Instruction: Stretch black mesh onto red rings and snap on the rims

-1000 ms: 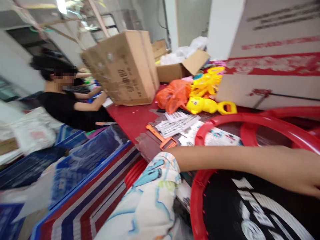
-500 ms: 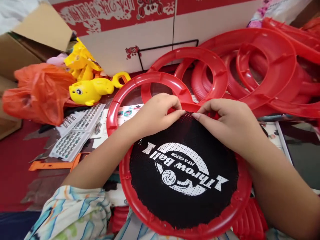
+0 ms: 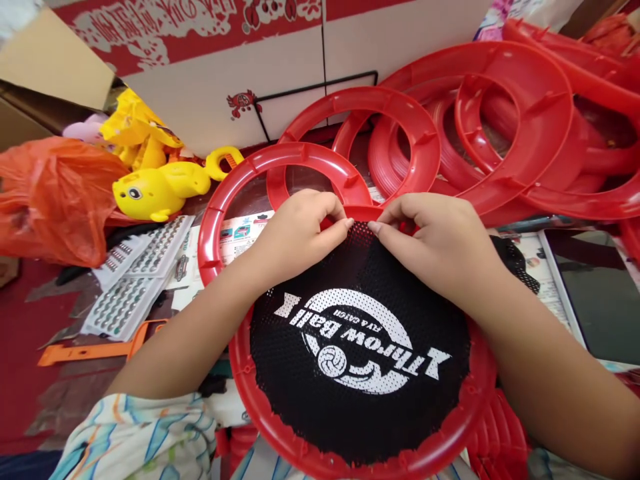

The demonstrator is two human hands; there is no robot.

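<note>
A round black mesh net (image 3: 360, 427) with white "Throw Ball" lettering lies across a red plastic ring (image 3: 280, 437) near my lap. At the ring's far edge, my left hand (image 3: 305, 237) pinches the net's border between thumb and bent fingers. Just to its right my right hand (image 3: 433, 247) grips the same border in a like pinch, thumb tip on the mesh. A narrow strip of net shows between the two thumbs. Around the lower rim the net's edge sits against the ring. My curled fingertips are partly hidden behind the rim.
Several loose red rings (image 3: 420, 100) are heaped behind. At left are a yellow toy (image 3: 160, 190), an orange plastic bag (image 3: 55, 200), a clear tray of small round pieces (image 3: 135, 287) and an orange plastic part (image 3: 90, 350). A dark-screened tablet (image 3: 595, 287) lies right, near black mesh (image 3: 517, 263).
The view has shifted slightly, so the surroundings sit further left. Both hands keep their pinch at the net's far edge, with little visible movement.
</note>
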